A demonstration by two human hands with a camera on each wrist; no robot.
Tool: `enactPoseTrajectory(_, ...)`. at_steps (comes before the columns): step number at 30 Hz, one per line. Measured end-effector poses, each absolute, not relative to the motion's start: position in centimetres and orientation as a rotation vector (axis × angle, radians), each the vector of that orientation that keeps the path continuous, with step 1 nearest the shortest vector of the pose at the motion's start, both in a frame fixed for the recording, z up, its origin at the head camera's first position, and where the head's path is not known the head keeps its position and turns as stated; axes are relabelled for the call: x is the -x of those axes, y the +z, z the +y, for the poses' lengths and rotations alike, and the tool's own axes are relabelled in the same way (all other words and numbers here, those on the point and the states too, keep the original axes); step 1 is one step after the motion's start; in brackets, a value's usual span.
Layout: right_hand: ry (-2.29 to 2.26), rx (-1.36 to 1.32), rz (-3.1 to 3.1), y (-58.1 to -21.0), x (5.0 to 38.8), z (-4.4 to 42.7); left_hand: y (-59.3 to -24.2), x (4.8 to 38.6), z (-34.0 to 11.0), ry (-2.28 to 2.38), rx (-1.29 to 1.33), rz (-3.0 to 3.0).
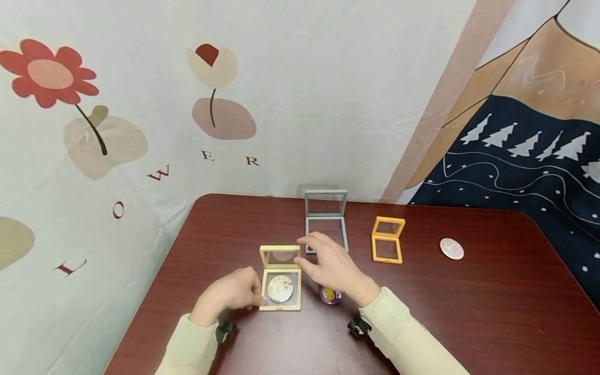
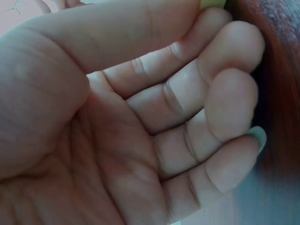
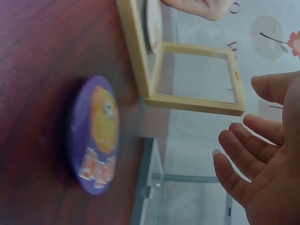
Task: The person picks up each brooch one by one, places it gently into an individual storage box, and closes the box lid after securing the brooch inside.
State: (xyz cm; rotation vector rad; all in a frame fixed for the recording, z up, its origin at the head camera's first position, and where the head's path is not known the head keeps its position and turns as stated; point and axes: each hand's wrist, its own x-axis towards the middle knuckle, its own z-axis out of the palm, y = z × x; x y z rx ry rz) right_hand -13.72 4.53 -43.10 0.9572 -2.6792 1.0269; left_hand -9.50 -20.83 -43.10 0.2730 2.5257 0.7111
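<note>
A pale yellow floating display frame (image 1: 281, 308) lies open on the table, its lid raised at the back. On the clear film of its base sits a round patterned badge (image 1: 280, 288). My left hand (image 1: 234, 291) pinches the frame's left edge near the front corner, fingers curled; in the left wrist view only a bit of yellow (image 2: 213, 3) shows by the thumb tip. Beside the lid's right edge, my right hand (image 1: 334, 265) holds nothing, its fingers relaxed and apart from the lid (image 3: 197, 107). A purple round badge (image 3: 96, 136) lies below the right hand.
Behind the right hand stands an open grey display frame (image 1: 325, 214). To its right are an open small orange frame (image 1: 387, 260) and a pinkish round badge (image 1: 452, 249). A printed cloth (image 1: 319, 104) hangs along the back edge of the dark red table (image 1: 469, 312).
</note>
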Motion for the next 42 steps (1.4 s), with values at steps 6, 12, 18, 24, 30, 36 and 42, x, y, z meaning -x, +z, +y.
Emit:
enactPoseTrajectory(6, 1.093, -0.989, -2.678, -44.0, 13.8, 4.2, -43.2, 9.6, -20.8, 0.706, -0.27, 2.525)
enactPoseTrajectory(12, 1.096, -0.997, -2.645, -44.2, 13.7, 4.1, -43.4, 9.7, -20.7, 0.705, -0.273, 2.532)
enactPoseTrajectory(18, 1.063, -1.022, -2.635, -44.3, 13.4, 4.3, -43.5, 9.8, -20.7, 0.697, -0.265, 2.533)
enactPoseTrajectory(24, 1.025, -1.066, -2.622, -44.1, 12.9, 4.4, -43.4, 9.7, -20.9, 0.724, -0.273, 2.521)
enactPoseTrajectory(30, 0.959, -1.121, -2.611, -44.0, 12.3, 4.3, -43.4, 9.6, -21.4, 0.732, -0.273, 2.521)
enactPoseTrajectory(36, 0.916, -1.149, -2.586, -44.2, 11.6, 4.5, -43.2, 9.5, -21.6, 0.748, -0.349, 2.517)
enactPoseTrajectory(42, 0.883, -1.179, -2.577, -44.5, 10.9, 4.5, -43.0, 9.5, -21.4, 0.718, -0.343, 2.525)
